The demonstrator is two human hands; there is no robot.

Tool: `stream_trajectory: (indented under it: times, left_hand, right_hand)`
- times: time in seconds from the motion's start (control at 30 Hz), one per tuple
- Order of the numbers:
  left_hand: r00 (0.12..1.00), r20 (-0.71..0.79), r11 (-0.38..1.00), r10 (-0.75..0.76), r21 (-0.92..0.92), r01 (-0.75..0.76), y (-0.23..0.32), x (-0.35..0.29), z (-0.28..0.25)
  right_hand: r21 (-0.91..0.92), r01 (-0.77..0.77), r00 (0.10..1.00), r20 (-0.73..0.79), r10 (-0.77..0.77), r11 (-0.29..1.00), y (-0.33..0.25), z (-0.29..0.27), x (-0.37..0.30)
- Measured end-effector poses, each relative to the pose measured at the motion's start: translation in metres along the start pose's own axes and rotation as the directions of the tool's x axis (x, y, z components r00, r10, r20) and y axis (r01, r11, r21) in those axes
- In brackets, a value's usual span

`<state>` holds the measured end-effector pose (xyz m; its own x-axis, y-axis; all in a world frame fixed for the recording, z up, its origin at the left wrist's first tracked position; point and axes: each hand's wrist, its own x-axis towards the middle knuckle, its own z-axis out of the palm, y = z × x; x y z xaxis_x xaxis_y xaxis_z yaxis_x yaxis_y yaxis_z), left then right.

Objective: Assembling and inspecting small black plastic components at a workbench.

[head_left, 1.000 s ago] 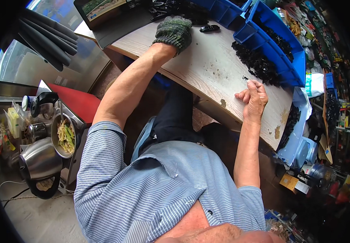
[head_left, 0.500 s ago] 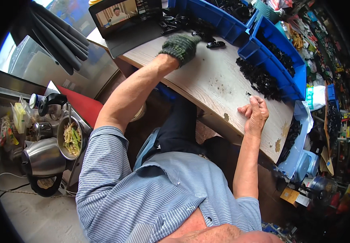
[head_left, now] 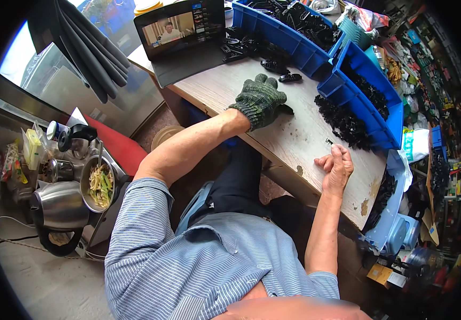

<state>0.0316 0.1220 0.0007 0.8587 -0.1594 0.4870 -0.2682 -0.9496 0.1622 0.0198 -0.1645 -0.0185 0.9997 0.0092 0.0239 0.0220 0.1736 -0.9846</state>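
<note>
My left hand (head_left: 259,101), in a dark green knitted glove, is over the middle of the table with its fingers curled. A black plastic part (head_left: 284,110) sticks out from under the glove, its shape mostly hidden. My bare right hand (head_left: 336,169) rests farther right at the table's near side, thumb and forefinger pinched on a small black piece (head_left: 329,142). Beyond the glove, a black oblong part (head_left: 290,78) lies on the table, next to a pile of similar black parts (head_left: 243,45). Small black pieces (head_left: 342,121) are heaped beyond my right hand.
Two blue bins (head_left: 289,40) (head_left: 372,114) with black parts line the table's (head_left: 308,125) far and right sides. A tablet (head_left: 187,45) stands at the far left. Left of me are a steel kettle (head_left: 62,205) and a bowl of food (head_left: 101,186). A pale blue container (head_left: 388,213) sits beyond the right edge.
My left hand has come back from the black pile toward the middle of the table, with a black part now showing under it. The right hand has hardly moved.
</note>
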Motion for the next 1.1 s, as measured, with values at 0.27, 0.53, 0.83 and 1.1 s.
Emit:
stream_trajectory:
  times: [0.27, 0.53, 0.83, 1.1]
  left_hand:
    - [0.97, 0.004, 0.505, -0.243, -0.853, 0.13, 0.051, -0.023, 0.042]
    - [0.901, 0.43, 0.126, -0.063, -0.892, 0.434, 0.097, -0.009, 0.032]
    - [0.934, 0.356, 0.237, 0.01, -0.909, 0.344, 0.106, -0.004, 0.046]
    - [0.942, 0.337, 0.312, 0.002, -0.895, 0.319, 0.105, -0.003, 0.043]
  right_hand:
    - [0.02, 0.027, 1.0, 0.002, -0.027, 0.999, -0.001, -0.002, 0.006]
    - [0.137, 0.015, 0.996, 0.081, -0.026, 0.99, 0.0, -0.008, 0.001]
    - [0.138, -0.066, 0.993, 0.106, 0.052, 0.988, -0.005, -0.012, 0.002]
    - [0.101, -0.092, 0.988, 0.129, 0.079, 0.991, -0.003, -0.013, 0.008]
